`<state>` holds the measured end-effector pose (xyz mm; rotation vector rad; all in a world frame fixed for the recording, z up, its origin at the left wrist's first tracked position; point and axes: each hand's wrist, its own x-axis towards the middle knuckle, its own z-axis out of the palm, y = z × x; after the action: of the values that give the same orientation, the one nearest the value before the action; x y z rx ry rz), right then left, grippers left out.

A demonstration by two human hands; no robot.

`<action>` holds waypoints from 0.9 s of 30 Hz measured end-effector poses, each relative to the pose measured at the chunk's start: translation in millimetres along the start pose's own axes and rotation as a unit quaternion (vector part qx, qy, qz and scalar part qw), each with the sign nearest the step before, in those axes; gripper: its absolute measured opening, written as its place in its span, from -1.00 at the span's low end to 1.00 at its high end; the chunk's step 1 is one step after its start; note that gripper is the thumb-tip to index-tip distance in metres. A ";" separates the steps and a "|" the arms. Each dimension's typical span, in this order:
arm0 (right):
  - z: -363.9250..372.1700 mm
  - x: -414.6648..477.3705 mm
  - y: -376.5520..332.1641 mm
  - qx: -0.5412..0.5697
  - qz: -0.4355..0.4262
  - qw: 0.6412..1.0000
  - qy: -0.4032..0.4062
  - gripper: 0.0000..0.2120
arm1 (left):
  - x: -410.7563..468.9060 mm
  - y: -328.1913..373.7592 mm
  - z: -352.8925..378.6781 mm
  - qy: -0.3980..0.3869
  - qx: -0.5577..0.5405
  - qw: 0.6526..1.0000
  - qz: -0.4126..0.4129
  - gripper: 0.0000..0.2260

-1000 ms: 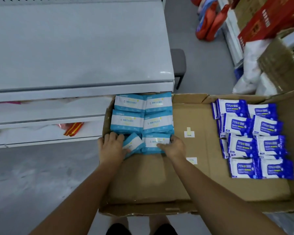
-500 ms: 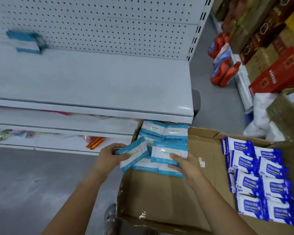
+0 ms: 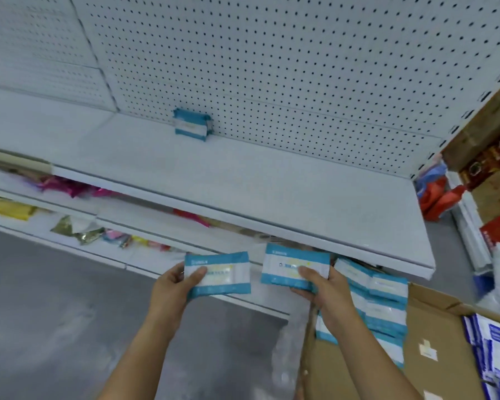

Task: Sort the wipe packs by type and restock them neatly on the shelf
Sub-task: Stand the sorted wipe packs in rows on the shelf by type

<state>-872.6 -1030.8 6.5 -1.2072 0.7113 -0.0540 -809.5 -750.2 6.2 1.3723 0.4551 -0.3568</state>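
My left hand (image 3: 172,287) grips a teal-and-white wipe pack (image 3: 223,274) below the front edge of the grey shelf (image 3: 243,183). My right hand (image 3: 325,293) grips a second teal pack (image 3: 289,264) just to its right. One teal pack (image 3: 191,124) stands upright at the back of the shelf against the pegboard. More teal packs (image 3: 383,301) lie in the cardboard box (image 3: 433,327) at the lower right. Dark blue packs (image 3: 497,359) lie at the box's right side.
Lower shelves (image 3: 70,223) at the left hold colourful snack bags. Red and blue bottles (image 3: 436,194) and stacked cartons (image 3: 491,157) stand at the right. Grey floor (image 3: 55,313) lies at the lower left.
Both hands have lifted a teal pack each out of the box and up toward the shelf edge. The view has tilted up, showing the pegboard and the pack standing at the back.
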 end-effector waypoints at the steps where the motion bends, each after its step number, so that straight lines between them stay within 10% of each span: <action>1: 22.8 -1.4 2.3 -0.010 0.001 1.000 -0.008 -0.75 | 7.8 9.9 -21.9 0.004 0.003 1.000 0.002 -0.89; 11: 186.0 9.9 -12.7 -0.058 -0.018 0.997 -0.056 -0.74 | 69.7 86.7 -147.9 -0.004 0.039 0.998 0.043 -0.86; 27: 324.7 181.8 -69.6 -0.068 -0.051 0.995 -0.058 -0.73 | 257.3 199.6 -139.4 0.026 0.052 0.994 0.089 -0.86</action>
<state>-535.9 -860.0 35.6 -1.3666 0.5574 -0.0200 -502.8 -574.4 26.8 1.5145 0.3581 -0.2007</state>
